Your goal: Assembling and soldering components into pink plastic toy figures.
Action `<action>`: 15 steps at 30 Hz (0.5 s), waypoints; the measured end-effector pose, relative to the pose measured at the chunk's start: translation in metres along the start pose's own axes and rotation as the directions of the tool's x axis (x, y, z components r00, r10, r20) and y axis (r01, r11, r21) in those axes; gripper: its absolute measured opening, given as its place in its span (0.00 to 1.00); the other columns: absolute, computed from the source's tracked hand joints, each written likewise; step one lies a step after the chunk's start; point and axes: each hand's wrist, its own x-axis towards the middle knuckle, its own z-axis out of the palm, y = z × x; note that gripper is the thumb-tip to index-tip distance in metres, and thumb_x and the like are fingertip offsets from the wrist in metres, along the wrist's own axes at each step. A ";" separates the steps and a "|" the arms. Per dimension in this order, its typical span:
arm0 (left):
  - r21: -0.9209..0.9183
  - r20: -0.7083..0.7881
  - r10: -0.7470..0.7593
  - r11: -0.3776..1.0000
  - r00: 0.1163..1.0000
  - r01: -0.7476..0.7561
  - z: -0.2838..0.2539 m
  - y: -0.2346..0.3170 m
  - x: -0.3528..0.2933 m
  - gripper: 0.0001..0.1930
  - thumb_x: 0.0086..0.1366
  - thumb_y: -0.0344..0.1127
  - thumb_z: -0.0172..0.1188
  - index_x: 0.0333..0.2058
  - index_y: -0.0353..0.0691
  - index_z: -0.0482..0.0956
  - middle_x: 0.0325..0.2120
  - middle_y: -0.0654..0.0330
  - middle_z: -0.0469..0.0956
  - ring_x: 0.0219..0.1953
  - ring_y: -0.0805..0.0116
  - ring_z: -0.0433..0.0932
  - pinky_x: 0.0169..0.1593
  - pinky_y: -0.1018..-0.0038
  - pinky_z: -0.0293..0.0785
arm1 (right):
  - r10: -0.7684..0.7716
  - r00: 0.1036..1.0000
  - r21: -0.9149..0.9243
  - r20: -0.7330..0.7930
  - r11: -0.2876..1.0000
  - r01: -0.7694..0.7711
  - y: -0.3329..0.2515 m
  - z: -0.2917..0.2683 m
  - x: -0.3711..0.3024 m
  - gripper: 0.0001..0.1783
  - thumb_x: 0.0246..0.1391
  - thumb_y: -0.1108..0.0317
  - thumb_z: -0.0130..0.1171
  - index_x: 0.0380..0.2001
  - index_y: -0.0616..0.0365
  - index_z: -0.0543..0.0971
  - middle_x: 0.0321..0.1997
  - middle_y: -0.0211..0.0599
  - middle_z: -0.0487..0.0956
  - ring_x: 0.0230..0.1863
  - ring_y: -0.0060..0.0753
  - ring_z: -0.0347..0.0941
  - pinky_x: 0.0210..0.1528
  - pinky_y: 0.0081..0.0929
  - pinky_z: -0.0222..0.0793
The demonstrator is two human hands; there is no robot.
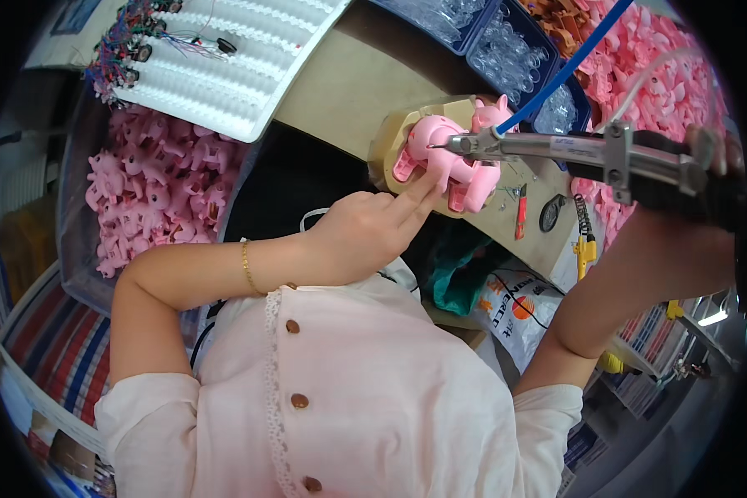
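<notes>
A pink plastic toy animal (433,133) lies in a beige, block-like holder (384,149) on the table. My left hand (361,228) reaches over from the left, its index and middle fingers stretched out against the toy's near leg; the other fingers are partly folded and the thumb is hidden. From the right comes a silver power screwdriver (573,149), lying nearly level, its thin tip at the toy's body. My right hand (710,153) is wrapped round its dark rear end, blurred and partly cut off by the dark rim.
Pink toy parts fill a bin (79,249) at left; more are heaped at right. A white ribbed tray (257,116) holds wired parts. Clear pieces lie in blue bins (473,37). A blue hose (568,62) crosses above; a red-handled tool (520,217) lies beside the holder.
</notes>
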 end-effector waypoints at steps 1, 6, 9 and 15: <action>0.000 -0.005 0.005 1.000 1.000 -0.005 0.000 0.001 0.002 0.26 0.52 0.29 0.56 0.51 0.29 0.68 0.55 0.45 0.65 0.19 0.70 0.69 0.25 0.77 0.69 | -0.015 0.998 -0.003 -0.058 1.000 0.014 0.002 -0.009 -0.005 0.22 0.53 0.47 0.51 0.34 0.56 0.68 0.26 0.35 0.68 0.28 0.28 0.68 0.33 0.23 0.67; 0.174 0.039 0.064 0.982 0.997 -0.070 -0.002 0.000 0.002 0.22 0.52 0.31 0.54 0.47 0.27 0.72 0.54 0.39 0.64 0.17 0.74 0.68 0.22 0.80 0.67 | 0.081 0.992 0.083 -0.096 0.994 -0.073 0.004 -0.012 -0.014 0.18 0.55 0.54 0.46 0.33 0.60 0.68 0.30 0.40 0.68 0.32 0.32 0.68 0.38 0.27 0.67; 0.235 0.061 0.106 0.965 0.992 -0.118 -0.002 -0.001 0.005 0.22 0.52 0.31 0.53 0.46 0.28 0.73 0.53 0.39 0.65 0.16 0.75 0.67 0.21 0.81 0.66 | 0.301 0.949 0.123 0.093 0.942 -0.311 0.001 0.011 -0.023 0.14 0.53 0.58 0.46 0.27 0.59 0.66 0.26 0.36 0.66 0.27 0.29 0.63 0.32 0.28 0.61; 0.199 0.056 0.118 0.972 0.991 -0.127 -0.016 -0.006 0.011 0.22 0.50 0.30 0.53 0.46 0.29 0.74 0.52 0.44 0.69 0.15 0.76 0.65 0.20 0.81 0.64 | 0.256 0.967 0.028 -0.001 0.966 -0.256 0.005 0.012 -0.008 0.16 0.53 0.55 0.46 0.26 0.58 0.65 0.26 0.36 0.66 0.28 0.30 0.63 0.34 0.28 0.63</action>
